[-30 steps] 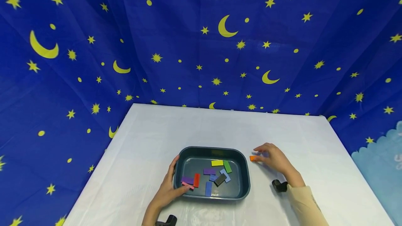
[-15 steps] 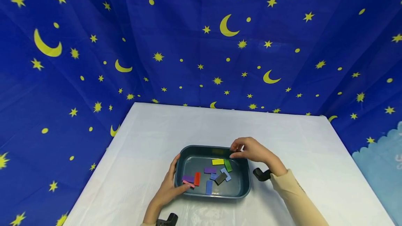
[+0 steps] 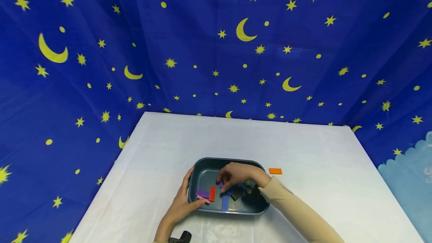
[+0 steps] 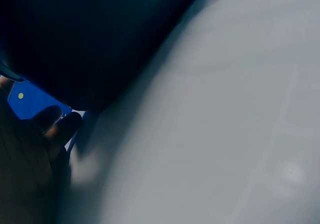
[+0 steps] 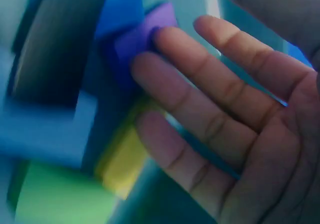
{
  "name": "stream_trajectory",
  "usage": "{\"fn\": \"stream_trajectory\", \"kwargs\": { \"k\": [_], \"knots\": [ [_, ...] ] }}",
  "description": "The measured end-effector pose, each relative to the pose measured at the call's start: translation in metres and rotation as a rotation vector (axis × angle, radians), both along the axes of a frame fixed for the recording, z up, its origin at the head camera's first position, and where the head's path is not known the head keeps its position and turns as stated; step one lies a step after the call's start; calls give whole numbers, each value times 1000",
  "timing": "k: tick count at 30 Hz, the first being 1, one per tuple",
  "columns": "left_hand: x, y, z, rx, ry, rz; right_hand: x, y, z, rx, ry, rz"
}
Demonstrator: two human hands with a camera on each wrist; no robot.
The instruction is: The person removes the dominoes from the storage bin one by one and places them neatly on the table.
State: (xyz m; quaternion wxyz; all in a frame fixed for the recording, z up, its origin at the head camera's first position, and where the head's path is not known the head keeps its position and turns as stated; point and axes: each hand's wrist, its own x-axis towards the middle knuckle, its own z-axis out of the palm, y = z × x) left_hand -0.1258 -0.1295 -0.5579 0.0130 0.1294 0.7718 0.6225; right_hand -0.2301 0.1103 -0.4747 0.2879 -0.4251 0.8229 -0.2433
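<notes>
My left hand [image 3: 180, 203] grips the left end of a dark blue-grey plastic basin [image 3: 248, 207], thumb over the near rim and fingers along the outer wall. In the left wrist view the basin's underside [image 4: 90, 38] looms dark above the hand. My right hand [image 3: 237, 173] reaches inside, fingers loosely bent and spread over the flat coloured blocks, with nothing between them. Its fingertips are right by a purple block [image 5: 145, 31] and a yellow block [image 5: 125, 154]. Red [image 3: 212, 194], pink [image 3: 203, 199] and blue blocks [image 3: 225, 203] lie to the left; a dark block [image 3: 237, 194] is partly hidden.
An orange block [image 3: 275, 171] lies on the white tabletop [image 3: 189, 134] just right of the basin. Behind the table hangs a blue cloth [image 3: 189, 33] with yellow stars and moons, which also covers both sides.
My right hand has left the orange block on the table, moved left over the basin's far rim and down among the blocks inside. The left hand has kept its hold.
</notes>
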Motion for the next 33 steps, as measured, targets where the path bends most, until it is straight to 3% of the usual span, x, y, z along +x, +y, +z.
{"fn": "stream_trajectory", "kwargs": {
  "k": [10,22,33],
  "knots": [
    [-1,0,-2,9,-19,-26,-2,-30,-17,49,-68,-20],
    [1,-1,1,8,-42,2,-2,-38,-31,-66,-35,80],
    [1,-2,1,22,-29,-1,-6,-36,-37,-64,-9,74]
  ]
}}
